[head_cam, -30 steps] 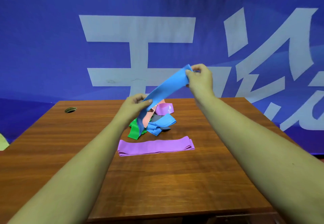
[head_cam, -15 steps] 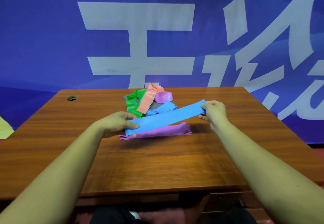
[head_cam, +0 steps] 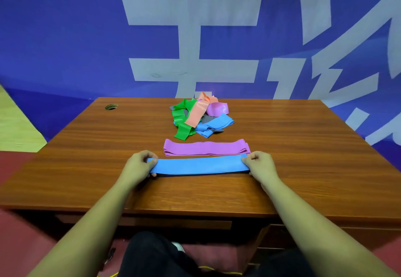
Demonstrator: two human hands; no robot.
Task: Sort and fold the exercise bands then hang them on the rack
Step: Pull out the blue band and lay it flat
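Blue band (head_cam: 199, 165) stretched flat across the desk (head_cam: 86, 146), near my edge. My left hand (head_cam: 138, 165) pinches its left end, right hand (head_cam: 259, 165) pinches the right end, fingers curled on both. Purple band (head_cam: 206, 147) lies folded just behind it, parallel, not touching as far as I can tell. Unsorted pile (head_cam: 199, 117) sits further back: green, peach, purple, grey, blue.

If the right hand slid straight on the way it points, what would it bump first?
Probably the purple band, its right end, just past the blue band the right hand holds.
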